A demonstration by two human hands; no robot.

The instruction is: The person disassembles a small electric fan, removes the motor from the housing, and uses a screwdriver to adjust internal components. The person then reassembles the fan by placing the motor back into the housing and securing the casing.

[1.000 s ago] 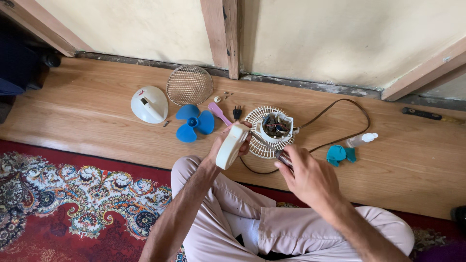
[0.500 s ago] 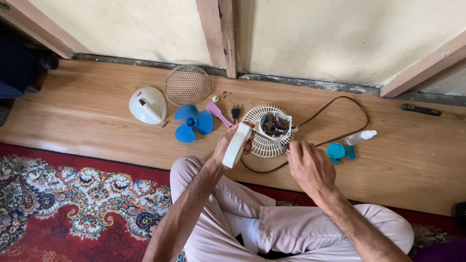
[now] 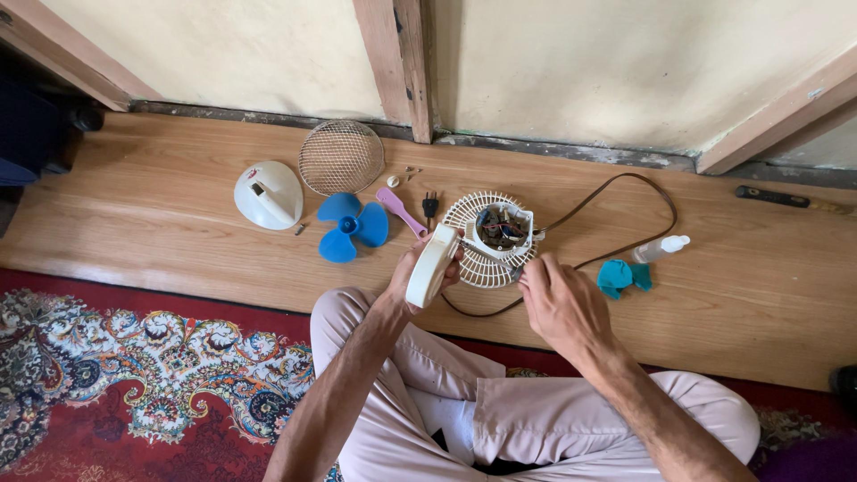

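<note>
The small fan is well into being taken apart: its blue blade [image 3: 352, 227], wire guard [image 3: 340, 157] and white cover [image 3: 269, 194] lie on the wooden floor [image 3: 161, 214] at about ten o'clock from the hands. The left hand [image 3: 420, 272] grips the fan's white base [image 3: 432, 265], while the right hand [image 3: 558, 303] pinches a thin tool whose tip reaches the open motor [image 3: 502, 227] at twelve o'clock; by the look of it the motor and rear grille [image 3: 478, 259] are yet to be separated
</note>
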